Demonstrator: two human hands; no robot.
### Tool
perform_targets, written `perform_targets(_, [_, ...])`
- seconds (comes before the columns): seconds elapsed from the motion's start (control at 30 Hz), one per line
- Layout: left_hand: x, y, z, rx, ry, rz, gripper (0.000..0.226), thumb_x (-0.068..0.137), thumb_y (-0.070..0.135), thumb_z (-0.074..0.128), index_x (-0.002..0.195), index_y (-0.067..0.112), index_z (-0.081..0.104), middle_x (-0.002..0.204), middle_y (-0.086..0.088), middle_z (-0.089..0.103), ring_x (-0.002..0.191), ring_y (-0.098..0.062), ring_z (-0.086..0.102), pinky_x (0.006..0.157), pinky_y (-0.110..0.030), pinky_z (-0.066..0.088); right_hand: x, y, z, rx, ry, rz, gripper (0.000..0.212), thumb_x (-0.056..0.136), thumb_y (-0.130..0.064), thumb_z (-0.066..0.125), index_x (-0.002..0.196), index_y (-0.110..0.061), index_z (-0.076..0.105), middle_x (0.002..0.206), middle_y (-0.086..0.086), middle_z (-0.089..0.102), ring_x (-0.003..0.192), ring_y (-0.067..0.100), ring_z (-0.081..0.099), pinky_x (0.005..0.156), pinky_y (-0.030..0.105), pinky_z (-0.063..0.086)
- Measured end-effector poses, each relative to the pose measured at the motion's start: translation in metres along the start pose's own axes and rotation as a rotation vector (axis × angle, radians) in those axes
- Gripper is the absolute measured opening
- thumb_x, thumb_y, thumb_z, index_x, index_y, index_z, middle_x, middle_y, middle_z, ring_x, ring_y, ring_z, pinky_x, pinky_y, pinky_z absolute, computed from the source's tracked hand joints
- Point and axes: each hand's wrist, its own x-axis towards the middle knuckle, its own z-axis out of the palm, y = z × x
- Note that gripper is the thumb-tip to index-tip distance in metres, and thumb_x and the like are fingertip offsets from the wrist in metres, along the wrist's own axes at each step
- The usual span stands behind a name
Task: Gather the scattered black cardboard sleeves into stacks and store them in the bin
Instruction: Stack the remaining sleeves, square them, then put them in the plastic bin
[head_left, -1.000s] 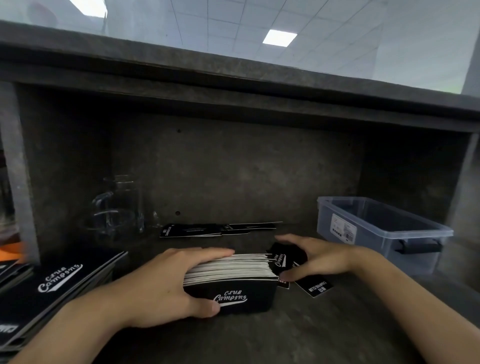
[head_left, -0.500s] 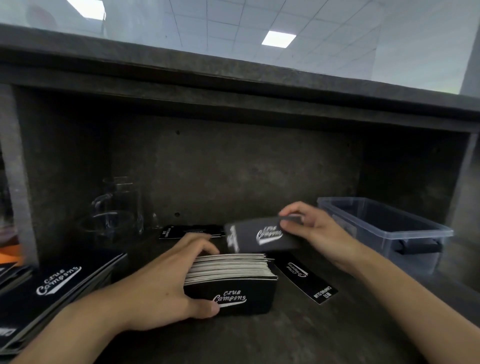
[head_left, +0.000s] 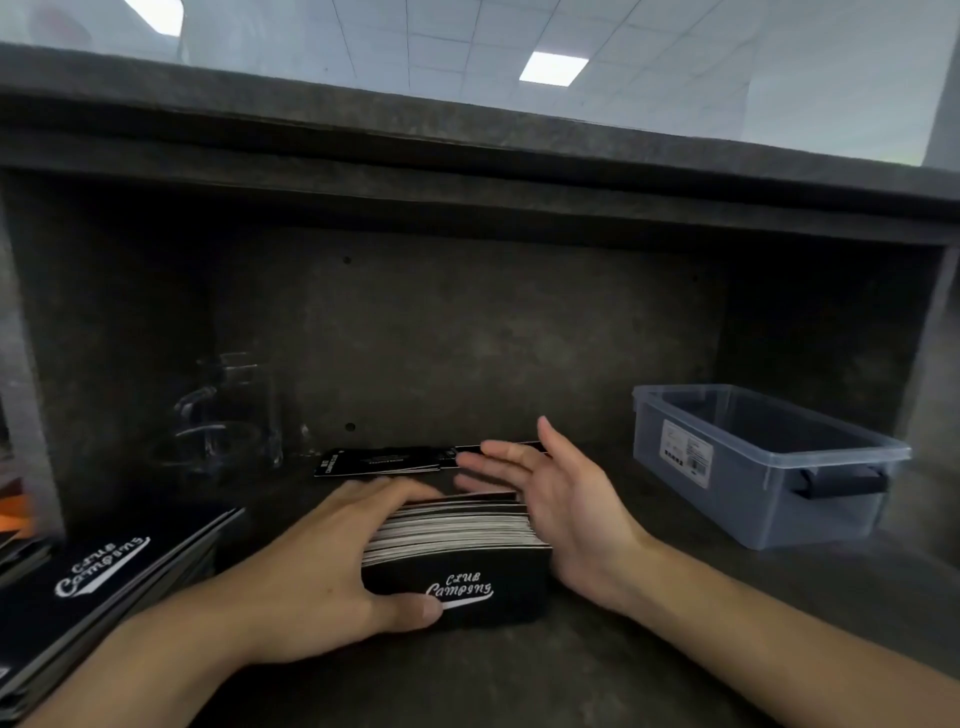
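On the dark table (head_left: 519, 675), the stack of sleeves (head_left: 457, 540) lies long axis left-right. The left hand (head_left: 322, 566) grips it, fingers over the top, thumb in front; the right hand (head_left: 566, 514), fingers straight and empty, flanks its right end. The bin (head_left: 769, 467) sits farther right, more loose sleeves (head_left: 384, 462) behind.

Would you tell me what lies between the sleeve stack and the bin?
Head view: the right hand beside the stack, then bare shelf up to the bin.
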Motion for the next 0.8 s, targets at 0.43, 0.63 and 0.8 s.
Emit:
perform_targets(0.43, [0.000,0.002,-0.002,-0.097,-0.023,-0.016,0.057,0.072,0.056,0.084,0.119,0.053,0.052,0.117,0.030,0.064,0.108,0.008,0.061,0.096,-0.026,0.050,-0.003,-0.051,-0.101,-1.456,-0.148,0.168,0.085,0.078,-0.054,0.082,0.150,-0.040,0.039,0.143,-0.019,0.051,0.127,-0.002,0.048,0.108,0.025,0.042])
perform_targets(0.63, [0.000,0.001,-0.002,-0.089,-0.023,0.000,0.057,0.072,0.057,0.082,0.120,0.051,0.052,0.118,0.029,0.064,0.109,0.007,0.061,0.096,-0.029,0.050,0.000,-0.056,-0.105,-1.460,-0.036,0.293,0.071,0.070,-0.057,0.086,0.130,-0.034,0.055,0.121,-0.009,0.054,0.108,0.005,0.055,0.081,0.019,0.043])
perform_targets(0.8, [0.000,0.000,-0.003,-0.077,-0.029,-0.006,0.058,0.072,0.059,0.082,0.122,0.052,0.052,0.119,0.028,0.064,0.111,0.006,0.060,0.098,-0.030,0.049,0.000,-0.061,-0.108,-1.481,-0.014,0.417,0.083,0.052,-0.069,0.088,0.120,-0.034,0.056,0.122,-0.010,0.053,0.111,0.007,0.054,0.092,0.025,0.046])
